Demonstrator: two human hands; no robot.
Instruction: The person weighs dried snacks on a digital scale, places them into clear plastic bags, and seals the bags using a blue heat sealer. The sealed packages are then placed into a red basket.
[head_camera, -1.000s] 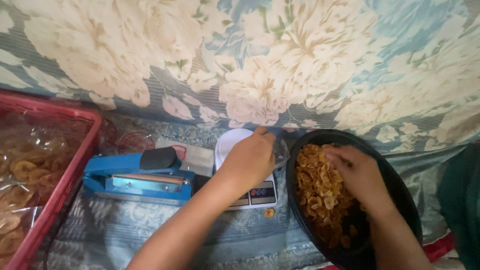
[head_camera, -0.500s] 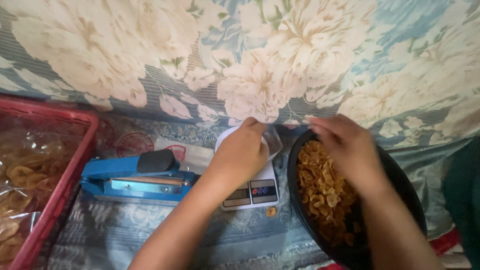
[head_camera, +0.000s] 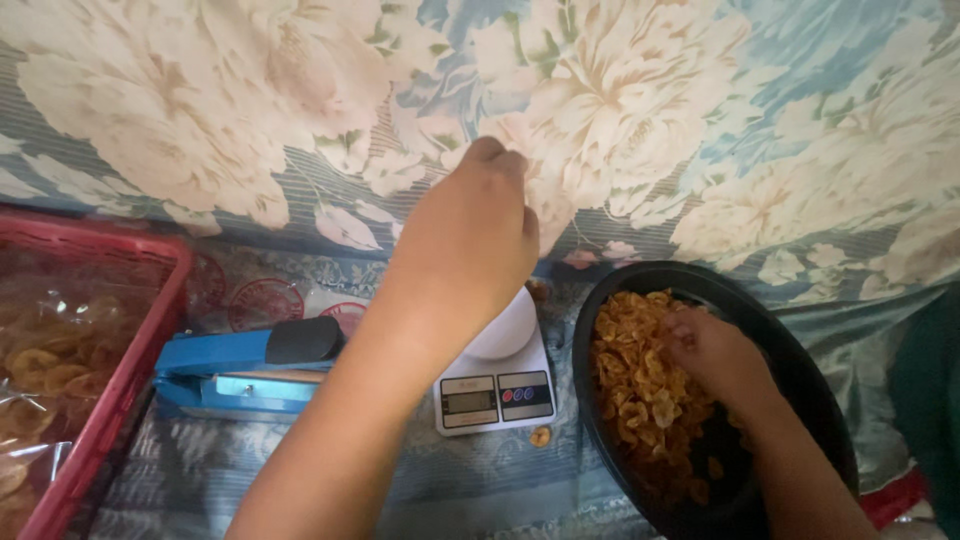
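My left hand (head_camera: 465, 240) hovers over a white kitchen scale (head_camera: 495, 392), fingers pinched together. It covers most of the round platform, and a clear bag (head_camera: 541, 291) with a few chips peeks out at its right side. My right hand (head_camera: 712, 352) reaches down into a black bowl (head_camera: 800, 370), its fingers curled into a heap of golden fried chips (head_camera: 630, 385). One loose chip (head_camera: 541, 436) lies on the cloth just in front of the scale.
A blue heat sealer with a black knob (head_camera: 240, 362) lies left of the scale. A red basket (head_camera: 135, 370) at far left holds bagged chips (head_camera: 40, 350). Floral cloth (head_camera: 700, 120) hangs behind. A patterned mat (head_camera: 500, 480) covers the floor.
My right hand went from the bag over the scale back down into the bowl of chips. My left hand has risen and looms larger as the view moved closer.
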